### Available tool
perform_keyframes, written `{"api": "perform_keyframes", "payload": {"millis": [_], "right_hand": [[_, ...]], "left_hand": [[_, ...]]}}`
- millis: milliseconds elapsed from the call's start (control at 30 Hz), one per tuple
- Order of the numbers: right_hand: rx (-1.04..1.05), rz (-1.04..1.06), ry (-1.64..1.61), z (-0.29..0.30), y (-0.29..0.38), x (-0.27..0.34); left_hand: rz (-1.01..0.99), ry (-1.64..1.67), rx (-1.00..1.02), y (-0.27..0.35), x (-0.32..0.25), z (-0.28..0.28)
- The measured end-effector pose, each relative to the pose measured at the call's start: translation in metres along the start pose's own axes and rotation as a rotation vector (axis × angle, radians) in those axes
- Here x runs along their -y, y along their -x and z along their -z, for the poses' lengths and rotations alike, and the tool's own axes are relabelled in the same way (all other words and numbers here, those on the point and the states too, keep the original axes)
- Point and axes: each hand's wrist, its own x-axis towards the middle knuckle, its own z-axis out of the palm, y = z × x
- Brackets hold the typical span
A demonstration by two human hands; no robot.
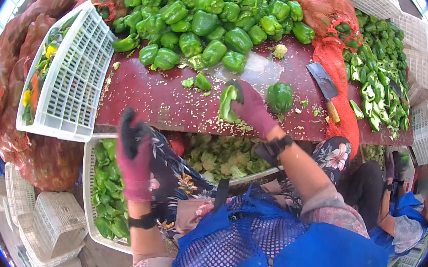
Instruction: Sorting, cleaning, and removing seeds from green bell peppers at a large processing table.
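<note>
My right hand (252, 107), in a purple and black work glove, grips a cut piece of green bell pepper (227, 104) above the dark red tabletop (179, 107). To its right stands a whole green bell pepper (281, 98). My left hand (135, 156), gloved alike and slightly blurred, is raised beside the table's front edge with nothing seen in it. Just left of that hand, a white crate (89, 195) holds green peppers (107, 189). A cleaver with a wooden handle (323, 85) lies at the right, partly on red mesh. Small pepper scraps (203, 81) and pale seeds litter the tabletop.
A large heap of green bell peppers (205, 19) covers the table's far side. A tilted white crate (68, 71) stands left, near full mesh sacks (47, 160). Pepper cores (224, 154) fill a container below the table edge. Cut peppers (380, 95) and a co-worker (400, 207) are at right.
</note>
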Motion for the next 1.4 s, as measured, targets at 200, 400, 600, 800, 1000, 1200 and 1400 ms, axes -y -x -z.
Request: {"api": "perform_keyframes", "payload": {"millis": [200, 400, 600, 800, 1000, 1200, 1400], "right_hand": [[-0.024, 0.339, 0.168, -0.005, 0.07, 0.035], [-0.102, 0.308, 0.556, 0.033, 0.066, -0.005], [-0.203, -0.18, 0.54, 0.067, 0.021, -0.082], [-0.098, -0.117, 0.395, 0.036, 0.01, -0.04], [0.046, 0.03, 0.613, 0.03, 0.001, -0.035], [0.007, 0.0, 0.538, 0.054, 0.005, -0.062], [-0.014, -0.017, 0.441, 0.036, -0.001, -0.044]], "left_hand": [[0.599, 0.839, 0.411, 0.032, 0.047, -0.123], [-0.317, -0.629, 0.221, 0.022, 0.013, -0.101], [-0.323, -0.886, -0.204, -0.019, -0.004, 0.006], [0.496, -1.337, -0.38, 0.034, 0.139, 0.179], [0.975, -1.466, -0.046, 0.053, 0.137, 0.16], [-0.087, -0.598, 0.162, -0.06, 0.014, 0.024], [-0.188, -1.032, 0.473, -0.115, 0.079, -0.141]]}}
